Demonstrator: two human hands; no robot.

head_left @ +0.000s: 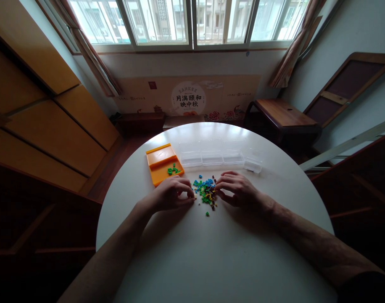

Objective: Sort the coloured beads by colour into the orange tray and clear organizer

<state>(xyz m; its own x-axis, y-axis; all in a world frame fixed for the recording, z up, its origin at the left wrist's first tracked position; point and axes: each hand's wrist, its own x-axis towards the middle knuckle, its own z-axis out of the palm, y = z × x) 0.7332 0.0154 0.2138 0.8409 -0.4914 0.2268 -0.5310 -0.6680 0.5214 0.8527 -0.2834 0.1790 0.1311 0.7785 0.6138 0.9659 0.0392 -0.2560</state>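
Both hands rest low on the round white surface [211, 256], one either side of a heap of tiny coloured bricks [206, 191] lying near the middle of it. The left hand [170, 195] sits at the heap's left edge with its fingers curled in and tips drawn close together; whether a piece is pinched between them is too small to tell. The right hand [238, 189] sits at the right edge, fingers bent and tips down among the outer bricks; its hold cannot be told either. Beyond the left hand lies an orange tray [157, 167] holding a small cluster of green bricks [172, 170]; beside it stands a row of clear plastic boxes [211, 156], which appear to hold nothing. One stray green brick [207, 214] lies apart, just on the near side of the heap. Assessment: blue, green, yellow and dark pieces are mixed and crowded, so picking calls for thumb and forefinger tips only, one brick at a time; the other hand should steady or thin the heap's edge, not sweep it; wrists should stay low and lifts short; light from the window is poor, so colour should be confirmed before release.
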